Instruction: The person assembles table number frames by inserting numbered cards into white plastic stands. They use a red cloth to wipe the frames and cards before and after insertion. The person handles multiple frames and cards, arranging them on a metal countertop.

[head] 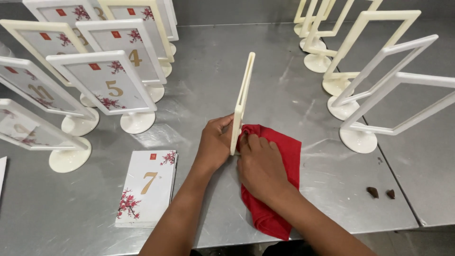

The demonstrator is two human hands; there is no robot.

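Observation:
My left hand (215, 144) grips the lower edge of a cream sign-holder frame (242, 99), held upright and seen edge-on over the steel table (265, 71). My right hand (259, 166) presses a red cloth (284, 156) against the frame's lower part. The cloth drapes under that hand and hangs past the table's front edge.
A stack of white floral cards (148, 187) lies at front left. Several filled card stands (106, 85) crowd the left and back left. Several bare cream stands (374, 95) line the right side. Two small brown bits (379, 192) lie at front right.

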